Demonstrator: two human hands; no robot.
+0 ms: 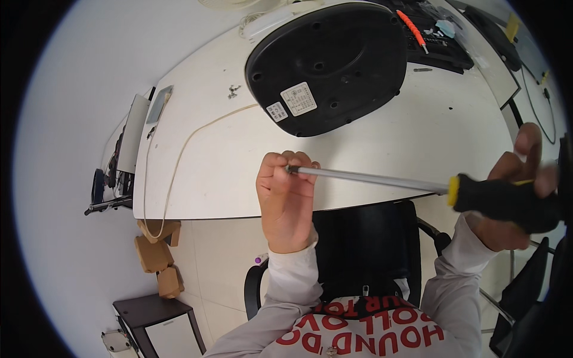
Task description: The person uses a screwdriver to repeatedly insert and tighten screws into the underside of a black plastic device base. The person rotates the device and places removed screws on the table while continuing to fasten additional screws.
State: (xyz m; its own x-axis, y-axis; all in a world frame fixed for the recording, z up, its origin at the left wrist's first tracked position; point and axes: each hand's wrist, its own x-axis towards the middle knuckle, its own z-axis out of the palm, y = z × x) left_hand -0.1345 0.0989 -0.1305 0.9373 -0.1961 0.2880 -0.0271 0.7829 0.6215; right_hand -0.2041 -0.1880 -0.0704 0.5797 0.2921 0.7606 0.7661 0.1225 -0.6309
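My right hand (510, 221) grips the black and yellow handle of a long screwdriver (376, 180), its steel shaft pointing left. Some of the right fingers are raised off the handle and slightly blurred. My left hand (286, 194) is closed in a pinch around the screwdriver's tip, holding a small screw (287, 169) against it; the fingers hide most of the screw. Beyond my hands, a black rounded appliance base (325, 68) lies on the desk with its underside up, showing screw holes and white labels.
Several loose screws (233, 91) lie on the white desk (209, 161) left of the base. A pale cable (188, 140) runs over the desk's edge. A red-orange pen-like tool (412, 28) lies at the far right. A black chair (370, 250) stands below the desk edge.
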